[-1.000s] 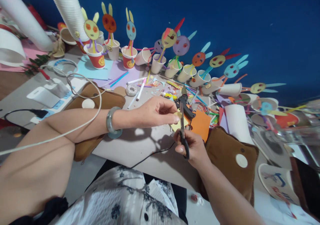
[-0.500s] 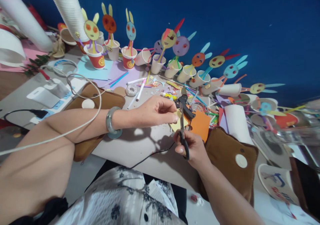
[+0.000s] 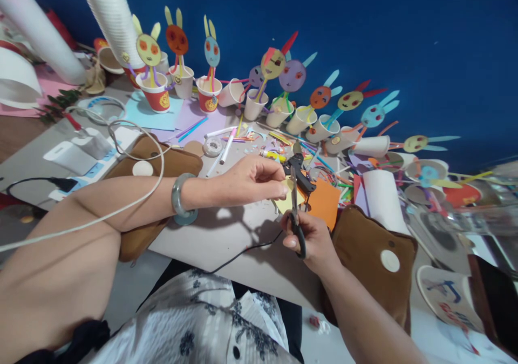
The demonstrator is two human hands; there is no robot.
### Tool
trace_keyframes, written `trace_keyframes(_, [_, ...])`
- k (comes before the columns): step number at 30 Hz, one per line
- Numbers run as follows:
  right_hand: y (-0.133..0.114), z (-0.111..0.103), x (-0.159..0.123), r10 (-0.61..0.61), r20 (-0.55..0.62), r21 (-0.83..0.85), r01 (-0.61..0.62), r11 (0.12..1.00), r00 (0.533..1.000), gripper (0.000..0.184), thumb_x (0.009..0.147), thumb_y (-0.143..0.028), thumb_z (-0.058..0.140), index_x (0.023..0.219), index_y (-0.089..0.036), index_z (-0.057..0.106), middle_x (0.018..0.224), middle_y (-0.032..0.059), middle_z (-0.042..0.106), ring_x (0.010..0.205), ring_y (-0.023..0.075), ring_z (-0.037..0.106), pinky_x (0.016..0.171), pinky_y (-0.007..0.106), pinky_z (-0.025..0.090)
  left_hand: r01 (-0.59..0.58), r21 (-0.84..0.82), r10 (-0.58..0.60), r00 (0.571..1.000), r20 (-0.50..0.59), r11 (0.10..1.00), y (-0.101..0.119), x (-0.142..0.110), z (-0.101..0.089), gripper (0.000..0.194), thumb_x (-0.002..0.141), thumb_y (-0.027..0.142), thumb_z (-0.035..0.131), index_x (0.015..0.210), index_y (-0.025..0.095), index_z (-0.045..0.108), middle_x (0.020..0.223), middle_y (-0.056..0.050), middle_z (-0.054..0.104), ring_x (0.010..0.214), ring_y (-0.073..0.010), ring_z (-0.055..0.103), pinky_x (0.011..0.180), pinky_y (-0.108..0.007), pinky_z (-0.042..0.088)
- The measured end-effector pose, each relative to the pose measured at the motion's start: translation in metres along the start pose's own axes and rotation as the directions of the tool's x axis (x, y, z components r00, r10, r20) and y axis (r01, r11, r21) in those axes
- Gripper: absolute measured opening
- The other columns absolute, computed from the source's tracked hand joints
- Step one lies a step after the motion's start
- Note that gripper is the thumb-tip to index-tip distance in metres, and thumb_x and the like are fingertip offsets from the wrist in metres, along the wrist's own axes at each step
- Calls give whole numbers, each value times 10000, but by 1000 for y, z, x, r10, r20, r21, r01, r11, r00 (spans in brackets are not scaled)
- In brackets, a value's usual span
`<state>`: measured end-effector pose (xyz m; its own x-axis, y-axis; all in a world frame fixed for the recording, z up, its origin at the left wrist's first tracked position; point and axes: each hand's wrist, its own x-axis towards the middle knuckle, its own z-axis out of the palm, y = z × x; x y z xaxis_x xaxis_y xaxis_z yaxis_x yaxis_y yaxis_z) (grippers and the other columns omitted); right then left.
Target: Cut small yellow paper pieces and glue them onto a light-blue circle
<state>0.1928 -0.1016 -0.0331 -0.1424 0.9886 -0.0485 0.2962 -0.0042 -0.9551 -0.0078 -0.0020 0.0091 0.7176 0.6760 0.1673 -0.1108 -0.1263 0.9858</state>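
My left hand (image 3: 263, 179) is closed in a pinch at the scissor blades. Between its fingertips is what looks like a small piece of yellow paper (image 3: 288, 187), mostly hidden by the fingers. My right hand (image 3: 311, 240) grips black-handled scissors (image 3: 294, 194), blades pointing up and away from me, close by the left fingertips. Beneath and behind the hands lie an orange paper sheet (image 3: 325, 199) and a black glue gun (image 3: 300, 172), whose dark cord (image 3: 246, 249) runs toward the table's front edge.
Paper cups holding rabbit-faced figures (image 3: 149, 51) line the blue wall. Brown pouches (image 3: 376, 261) flank my hands. A white cable (image 3: 133, 204) crosses over my left forearm from a power strip (image 3: 117, 142). Straws, markers (image 3: 229, 145) and paper scraps litter the table's middle.
Both hands stay nearly in place. The scissor blades and the left fingertips have shifted only very slightly.
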Motion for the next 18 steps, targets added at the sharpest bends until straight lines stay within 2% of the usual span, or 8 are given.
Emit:
trace_keyframes(8, [0,0,1,11,4,-9,-11,1000,1000,648,559,-768,775,543,-199,463,535,-33,457,515,103,350,494,259,271,0,-59,-1,1000,-12,998,1,0,0,154,784,223,591,656,139,571,661,-8,628,639,-66,555,608,-187,467])
trace_keyframes(18, [-2,0,0,4,18,-37,-3,999,1000,629,582,-769,762,563,-202,490,566,-25,474,550,118,378,527,273,296,5,61,-7,999,31,998,-2,1,-1,133,765,234,570,680,134,587,633,6,579,612,-78,532,598,-203,461])
